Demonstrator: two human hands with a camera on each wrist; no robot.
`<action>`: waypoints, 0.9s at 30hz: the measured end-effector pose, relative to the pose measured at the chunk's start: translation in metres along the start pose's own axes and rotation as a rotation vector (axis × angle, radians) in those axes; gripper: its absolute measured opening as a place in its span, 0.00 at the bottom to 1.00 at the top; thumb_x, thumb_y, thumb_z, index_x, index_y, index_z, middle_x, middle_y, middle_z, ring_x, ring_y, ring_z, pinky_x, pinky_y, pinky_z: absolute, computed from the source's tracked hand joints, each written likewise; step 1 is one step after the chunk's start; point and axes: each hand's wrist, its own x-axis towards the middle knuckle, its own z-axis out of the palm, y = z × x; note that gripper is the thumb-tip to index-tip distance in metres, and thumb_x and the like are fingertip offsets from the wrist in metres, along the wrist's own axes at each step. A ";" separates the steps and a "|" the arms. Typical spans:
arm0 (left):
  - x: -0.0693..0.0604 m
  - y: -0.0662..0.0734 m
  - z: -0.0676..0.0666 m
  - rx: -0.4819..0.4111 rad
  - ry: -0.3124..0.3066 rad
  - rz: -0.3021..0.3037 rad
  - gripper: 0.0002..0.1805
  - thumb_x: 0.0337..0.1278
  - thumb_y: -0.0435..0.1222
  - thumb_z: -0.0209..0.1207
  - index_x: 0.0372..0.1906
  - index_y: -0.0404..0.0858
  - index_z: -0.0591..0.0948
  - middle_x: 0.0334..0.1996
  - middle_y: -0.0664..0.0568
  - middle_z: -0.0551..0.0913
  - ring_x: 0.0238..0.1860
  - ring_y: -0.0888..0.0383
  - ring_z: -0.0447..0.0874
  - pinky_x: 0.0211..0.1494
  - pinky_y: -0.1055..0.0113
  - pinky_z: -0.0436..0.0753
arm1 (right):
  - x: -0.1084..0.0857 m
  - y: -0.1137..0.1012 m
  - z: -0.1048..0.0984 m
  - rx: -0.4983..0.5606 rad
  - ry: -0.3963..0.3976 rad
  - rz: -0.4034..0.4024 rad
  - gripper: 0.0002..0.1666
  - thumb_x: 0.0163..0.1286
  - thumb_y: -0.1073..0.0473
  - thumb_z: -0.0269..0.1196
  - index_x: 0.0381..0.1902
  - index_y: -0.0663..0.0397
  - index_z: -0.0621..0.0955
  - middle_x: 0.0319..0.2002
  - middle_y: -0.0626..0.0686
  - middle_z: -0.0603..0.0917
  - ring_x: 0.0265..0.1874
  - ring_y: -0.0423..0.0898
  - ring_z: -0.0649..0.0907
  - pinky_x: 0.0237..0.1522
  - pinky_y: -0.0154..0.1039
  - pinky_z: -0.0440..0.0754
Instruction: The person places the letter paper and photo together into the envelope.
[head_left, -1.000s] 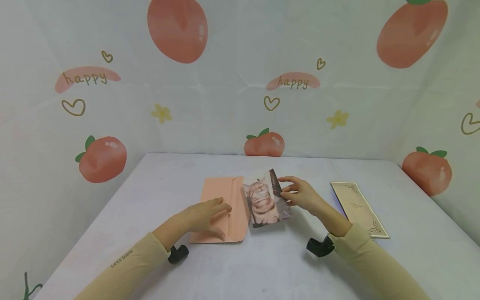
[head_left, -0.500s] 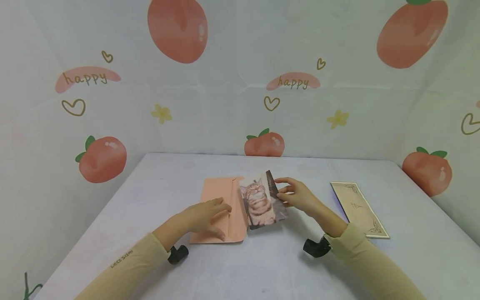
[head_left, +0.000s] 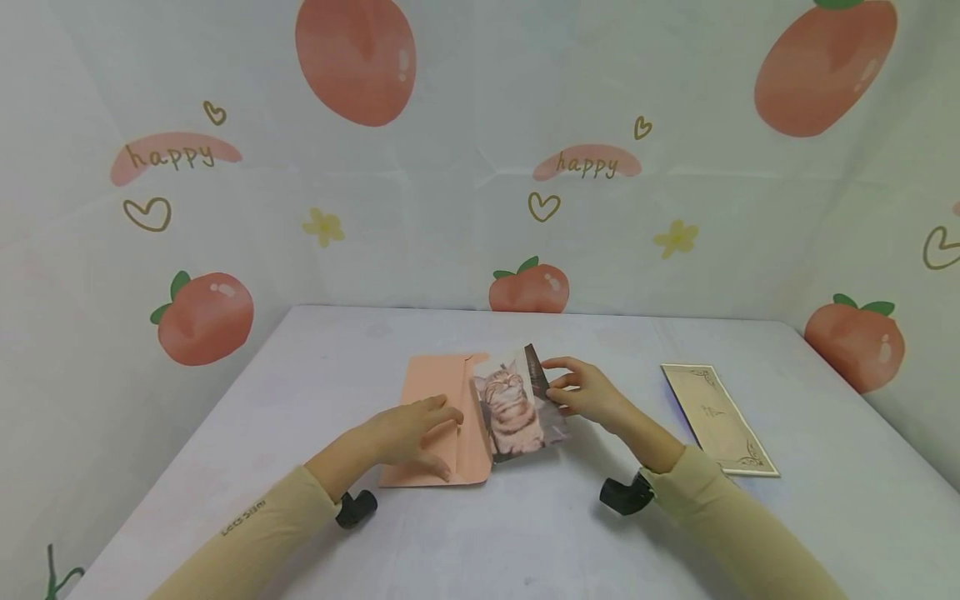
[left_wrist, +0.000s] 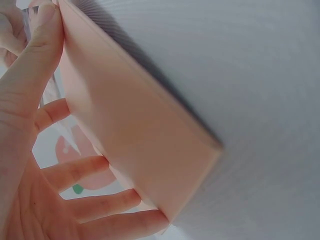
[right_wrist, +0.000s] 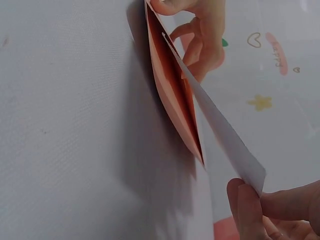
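While the left hand [head_left: 408,433] lies spread over a flat, rectangular, peach-coloured paper envelope [head_left: 431,375] — thumb well apart from the fingers, fingertips at its edge in the left wrist view — the right hand [head_left: 588,392] pinches a glossy rectangular card printed with a striped cat [head_left: 513,417]. Thumb and fingers meet on the card's right edge, the thumb clearly opposed in the right wrist view.

Card tilted, right edge lifted, left edge over the envelope's right side. Envelope mouth gapes toward the right hand; the near corner of the card meets it, though how far in cannot be told.

Envelope flat on the white cloth-covered table [head_left: 525,542], well apart from the far and left table edges. White cloth runs in front of both hands, and between card and a long beige card with an ornamental border [head_left: 716,417] lying to the right. Right beige sleeve [head_left: 720,500] passes close by that one's near end — contact there unclear. Peach-printed backdrop [head_left: 450,192] stands behind the table.
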 end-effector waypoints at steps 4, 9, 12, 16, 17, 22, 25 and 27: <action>0.000 0.000 0.001 0.005 0.001 -0.006 0.39 0.42 0.58 0.64 0.61 0.47 0.68 0.69 0.35 0.61 0.66 0.37 0.66 0.57 0.44 0.74 | 0.001 0.000 0.002 0.000 -0.005 0.000 0.27 0.66 0.67 0.57 0.63 0.62 0.67 0.40 0.63 0.81 0.29 0.38 0.79 0.35 0.38 0.84; 0.000 0.000 0.000 0.005 -0.004 -0.018 0.39 0.43 0.59 0.64 0.61 0.47 0.68 0.69 0.35 0.60 0.66 0.37 0.66 0.58 0.43 0.74 | 0.002 0.001 0.005 0.010 -0.016 0.006 0.27 0.66 0.67 0.57 0.63 0.62 0.67 0.39 0.62 0.81 0.29 0.39 0.79 0.35 0.38 0.84; 0.000 0.000 0.000 -0.001 -0.003 -0.025 0.40 0.42 0.59 0.64 0.62 0.47 0.68 0.69 0.35 0.60 0.66 0.37 0.66 0.58 0.43 0.73 | 0.003 0.002 0.007 0.015 -0.018 0.015 0.27 0.66 0.67 0.57 0.63 0.61 0.67 0.39 0.61 0.81 0.29 0.39 0.79 0.34 0.37 0.84; 0.000 0.000 0.000 -0.005 -0.006 -0.025 0.40 0.42 0.59 0.63 0.62 0.47 0.68 0.69 0.35 0.59 0.66 0.37 0.65 0.58 0.42 0.73 | 0.005 0.003 0.009 0.010 -0.016 0.015 0.27 0.65 0.68 0.58 0.62 0.62 0.68 0.38 0.61 0.81 0.28 0.38 0.78 0.33 0.37 0.84; -0.001 0.001 -0.001 -0.007 -0.007 -0.025 0.40 0.42 0.60 0.63 0.62 0.47 0.68 0.69 0.35 0.60 0.66 0.37 0.65 0.58 0.42 0.73 | 0.005 0.003 0.010 0.008 -0.018 0.015 0.27 0.65 0.68 0.58 0.62 0.62 0.68 0.38 0.60 0.81 0.27 0.38 0.78 0.33 0.37 0.84; -0.003 0.001 -0.001 -0.002 0.014 -0.002 0.39 0.41 0.63 0.62 0.58 0.46 0.69 0.67 0.34 0.63 0.64 0.35 0.67 0.57 0.43 0.74 | 0.005 0.003 0.012 0.007 -0.034 0.008 0.27 0.66 0.68 0.57 0.62 0.63 0.68 0.36 0.59 0.81 0.27 0.37 0.79 0.33 0.38 0.84; -0.003 0.002 -0.001 -0.003 0.015 -0.007 0.39 0.40 0.62 0.62 0.57 0.47 0.69 0.67 0.35 0.63 0.64 0.36 0.67 0.57 0.43 0.74 | 0.005 0.003 0.014 0.009 -0.034 0.012 0.27 0.66 0.68 0.57 0.62 0.62 0.68 0.36 0.59 0.81 0.27 0.37 0.79 0.33 0.38 0.84; -0.002 0.001 -0.001 -0.001 0.010 -0.017 0.39 0.41 0.62 0.63 0.58 0.47 0.69 0.68 0.35 0.62 0.65 0.36 0.67 0.58 0.43 0.73 | 0.006 0.004 0.015 0.006 -0.034 0.015 0.27 0.66 0.68 0.57 0.62 0.62 0.68 0.37 0.60 0.81 0.27 0.37 0.79 0.33 0.38 0.84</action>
